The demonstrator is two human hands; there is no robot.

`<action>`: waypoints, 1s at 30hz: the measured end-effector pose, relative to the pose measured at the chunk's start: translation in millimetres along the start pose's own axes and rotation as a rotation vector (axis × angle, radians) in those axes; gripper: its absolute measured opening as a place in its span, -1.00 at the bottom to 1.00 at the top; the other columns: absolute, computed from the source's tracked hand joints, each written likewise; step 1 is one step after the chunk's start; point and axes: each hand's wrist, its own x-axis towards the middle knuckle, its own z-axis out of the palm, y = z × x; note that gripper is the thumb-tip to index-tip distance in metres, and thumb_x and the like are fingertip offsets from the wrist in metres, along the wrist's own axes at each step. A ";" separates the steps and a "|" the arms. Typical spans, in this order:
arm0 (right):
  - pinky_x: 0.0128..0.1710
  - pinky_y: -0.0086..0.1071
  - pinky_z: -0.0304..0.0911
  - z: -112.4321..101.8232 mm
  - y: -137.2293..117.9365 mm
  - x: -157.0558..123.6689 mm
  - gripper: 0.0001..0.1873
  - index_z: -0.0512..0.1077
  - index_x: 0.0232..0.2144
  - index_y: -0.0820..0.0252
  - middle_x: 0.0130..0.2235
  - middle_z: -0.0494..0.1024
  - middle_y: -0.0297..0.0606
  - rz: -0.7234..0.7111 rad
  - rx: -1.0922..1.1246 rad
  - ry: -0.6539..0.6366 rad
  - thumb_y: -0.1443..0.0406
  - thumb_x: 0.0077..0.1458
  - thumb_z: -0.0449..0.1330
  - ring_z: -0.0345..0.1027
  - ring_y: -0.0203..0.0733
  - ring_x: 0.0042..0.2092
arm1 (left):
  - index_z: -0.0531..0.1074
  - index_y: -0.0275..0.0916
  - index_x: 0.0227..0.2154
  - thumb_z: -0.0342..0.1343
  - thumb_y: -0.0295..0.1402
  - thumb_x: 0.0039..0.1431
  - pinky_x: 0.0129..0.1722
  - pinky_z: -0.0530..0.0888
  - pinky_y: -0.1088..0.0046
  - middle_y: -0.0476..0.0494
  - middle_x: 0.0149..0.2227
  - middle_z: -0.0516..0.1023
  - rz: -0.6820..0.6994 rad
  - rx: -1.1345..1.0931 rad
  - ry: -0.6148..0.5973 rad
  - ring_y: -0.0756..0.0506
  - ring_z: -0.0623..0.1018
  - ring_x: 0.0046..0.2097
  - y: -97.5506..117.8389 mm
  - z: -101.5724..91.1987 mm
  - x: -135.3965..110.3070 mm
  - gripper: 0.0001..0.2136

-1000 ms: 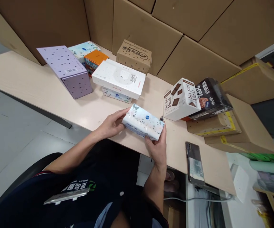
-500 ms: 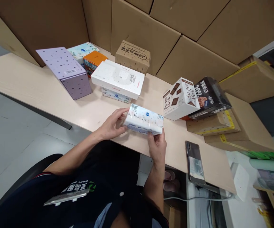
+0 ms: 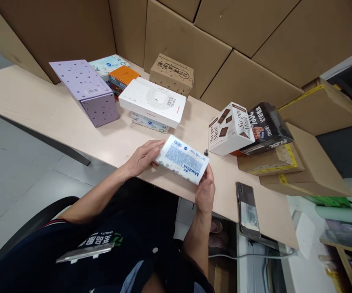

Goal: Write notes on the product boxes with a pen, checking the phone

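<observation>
Both my hands hold a white tissue pack (image 3: 182, 159) just above the near edge of the light wooden table (image 3: 41, 110). A side with a barcode, blue print and the word "Manhua" faces up. My left hand (image 3: 143, 157) grips its left end, with the fingers wrapped over the top. At the right end my right hand (image 3: 205, 190) clasps the pack from below.
A lilac box (image 3: 87, 89), a white power bank box (image 3: 152, 101) on a patterned pack, an orange box (image 3: 123, 78) and a brown box (image 3: 172, 74) sit behind. White and black "Su-per Meal" boxes (image 3: 231, 127) lean on cardboard parcels (image 3: 301, 162). A phone (image 3: 247, 209) lies at right.
The pack has been turned over in my hands: its patterned face showed before, and the printed barcode side is up now. Both hands stayed at its ends.
</observation>
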 end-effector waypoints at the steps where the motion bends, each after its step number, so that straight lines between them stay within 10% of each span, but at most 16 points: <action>1: 0.21 0.11 0.35 0.7 -1.0 0.7 -0.03 -0.04 0.47 0.15 0.38 0.27 0.12 0.013 0.017 -0.018 -0.30 0.27 -0.25 0.30 0.14 0.34 | 0.55 0.01 0.13 0.11 0.00 0.34 -0.35 0.68 0.39 -0.24 0.23 0.47 -0.032 -0.007 0.021 -0.15 0.66 -0.14 -2.8 0.0 0.3 -0.60; 9: 0.20 0.08 0.36 5.4 -9.3 0.7 0.01 0.07 0.44 0.14 0.31 0.36 0.12 0.055 0.089 -0.010 -0.16 0.12 0.26 0.36 0.15 0.27 | 0.52 0.00 0.17 0.07 0.04 0.35 -0.29 0.68 0.35 -0.22 0.05 0.59 -0.025 -0.072 -0.012 -0.10 0.64 -0.22 -3.2 0.0 -1.6 -0.56; 30: -0.14 -0.22 0.41 4.0 4.1 -5.7 -0.36 0.40 0.22 0.13 -0.08 0.58 -0.14 -0.044 0.182 0.231 0.06 0.15 0.32 0.47 -0.15 -0.16 | 0.58 -0.10 0.08 0.11 -0.22 0.42 -0.22 0.53 0.48 -0.20 -0.01 0.62 0.333 0.182 0.062 -0.02 0.58 -0.19 -4.2 -4.7 -4.6 -0.72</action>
